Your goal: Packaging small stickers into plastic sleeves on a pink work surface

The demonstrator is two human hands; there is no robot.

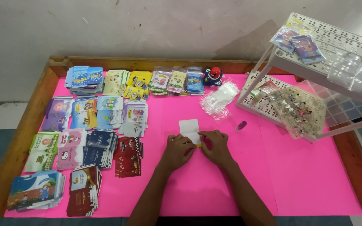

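Note:
My left hand (177, 150) and my right hand (215, 145) meet over a small white paper envelope (189, 127) lying on the pink table cover (298, 175). Both hands pinch its near end, where a bit of yellow shows between the fingers. The far half of the envelope sticks out flat beyond my fingertips.
Stacks of colourful printed envelopes (84, 125) fill the table's left half. Clear plastic sleeves (221, 98), a blue and red toy (213, 76) and a small purple tube (241, 125) lie behind my hands. A white perforated rack (315, 54) with packets stands at the right.

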